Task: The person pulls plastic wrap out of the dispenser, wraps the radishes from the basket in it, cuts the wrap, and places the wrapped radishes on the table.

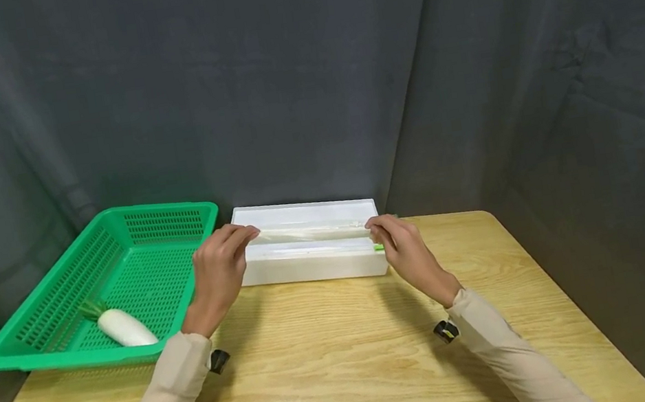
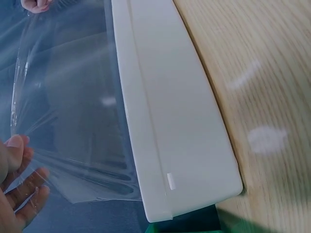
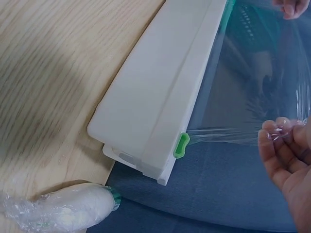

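Observation:
A long white cling film dispenser (image 1: 314,268) stands at the back of the table with its lid raised. From it a clear sheet of cling film (image 2: 77,97) is stretched out. My left hand (image 1: 216,265) pinches one corner of the film's free edge between thumb and fingertips. At the opposite corner my right hand (image 1: 407,247) pinches the film, which is bunched at the fingertips in the right wrist view. A green slide cutter (image 3: 181,145) sits at the right end of the dispenser, beside the film's edge.
To the left is a green plastic basket (image 1: 71,363) holding a white radish (image 1: 125,328) with green stalks. In the right wrist view, a film-wrapped radish (image 3: 80,206) lies beside the dispenser's right end. Dark grey curtains (image 1: 280,82) hang behind the table.

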`<state>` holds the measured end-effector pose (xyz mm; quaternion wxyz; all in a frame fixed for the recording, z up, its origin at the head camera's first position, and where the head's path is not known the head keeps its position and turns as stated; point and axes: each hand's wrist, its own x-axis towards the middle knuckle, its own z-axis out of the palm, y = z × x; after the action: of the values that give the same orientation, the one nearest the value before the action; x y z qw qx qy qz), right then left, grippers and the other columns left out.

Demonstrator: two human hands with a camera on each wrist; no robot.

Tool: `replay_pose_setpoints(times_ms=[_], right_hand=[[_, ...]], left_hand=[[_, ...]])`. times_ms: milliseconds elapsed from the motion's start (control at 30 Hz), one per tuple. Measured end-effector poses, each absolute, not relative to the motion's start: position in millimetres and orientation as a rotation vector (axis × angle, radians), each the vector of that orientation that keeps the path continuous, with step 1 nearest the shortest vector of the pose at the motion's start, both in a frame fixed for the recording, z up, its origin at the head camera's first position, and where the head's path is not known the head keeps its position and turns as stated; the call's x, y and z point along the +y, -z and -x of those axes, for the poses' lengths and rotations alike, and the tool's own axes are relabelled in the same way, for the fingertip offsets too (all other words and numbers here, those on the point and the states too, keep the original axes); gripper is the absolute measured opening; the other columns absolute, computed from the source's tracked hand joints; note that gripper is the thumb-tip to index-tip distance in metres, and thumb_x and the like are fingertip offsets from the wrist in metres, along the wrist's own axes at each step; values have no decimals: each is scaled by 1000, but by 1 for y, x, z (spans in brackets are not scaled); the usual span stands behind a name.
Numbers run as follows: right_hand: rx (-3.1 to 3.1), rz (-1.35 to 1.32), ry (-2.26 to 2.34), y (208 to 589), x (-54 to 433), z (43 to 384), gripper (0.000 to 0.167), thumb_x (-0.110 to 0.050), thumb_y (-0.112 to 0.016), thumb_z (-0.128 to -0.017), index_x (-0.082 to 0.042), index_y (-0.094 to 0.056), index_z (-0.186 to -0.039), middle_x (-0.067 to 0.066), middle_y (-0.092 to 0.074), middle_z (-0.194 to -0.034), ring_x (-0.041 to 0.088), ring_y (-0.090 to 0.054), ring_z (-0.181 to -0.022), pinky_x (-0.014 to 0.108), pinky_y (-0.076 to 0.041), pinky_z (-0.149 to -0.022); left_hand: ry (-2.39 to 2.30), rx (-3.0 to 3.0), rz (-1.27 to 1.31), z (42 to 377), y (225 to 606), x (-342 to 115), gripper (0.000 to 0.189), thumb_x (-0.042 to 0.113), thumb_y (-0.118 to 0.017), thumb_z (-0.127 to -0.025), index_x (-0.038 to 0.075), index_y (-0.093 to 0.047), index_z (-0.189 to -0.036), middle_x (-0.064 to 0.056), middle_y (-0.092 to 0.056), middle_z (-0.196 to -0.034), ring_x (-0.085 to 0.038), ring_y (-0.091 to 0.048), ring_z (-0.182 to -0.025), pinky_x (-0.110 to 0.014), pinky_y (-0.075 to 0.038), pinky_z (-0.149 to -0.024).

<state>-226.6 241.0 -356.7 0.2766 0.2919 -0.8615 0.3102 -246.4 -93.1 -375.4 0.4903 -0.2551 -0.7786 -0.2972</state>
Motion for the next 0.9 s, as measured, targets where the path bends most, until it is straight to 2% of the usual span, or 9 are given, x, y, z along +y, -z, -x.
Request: replay_pose_setpoints(times_ms=[233,600,900], right_hand=[[-2257,-835,-774,357,242,226,13,9,-59,-101,6,-69,-109,11,-66,-89,20,-64,-75,32,-55,-63],[-2236,-848,-748,351,239,218,13,10,-60,-100,6,-68,-109,12,-66,-91,26,-67,-76,32,-55,-63],[-2153,-891,-705,348,238,215,15,12,-63,-98,5,-68,-110,11,-67,-92,14,-60,-76,31,-54,-65]], left_hand=[[707,-1887,628,245,373,-95,5,4,-78,-92,5,-80,-96,-10,-74,-87,-33,-69,-74,-47,-56,-65],[714,-1868,648,241,369,-98,7,1,-78,-90,5,-81,-96,-12,-74,-88,-34,-69,-75,-47,-56,-66],[730,-1869,646,241,361,-104,6,4,-79,-91,5,-82,-96,-11,-75,-88,-33,-69,-76,-46,-56,-67]])
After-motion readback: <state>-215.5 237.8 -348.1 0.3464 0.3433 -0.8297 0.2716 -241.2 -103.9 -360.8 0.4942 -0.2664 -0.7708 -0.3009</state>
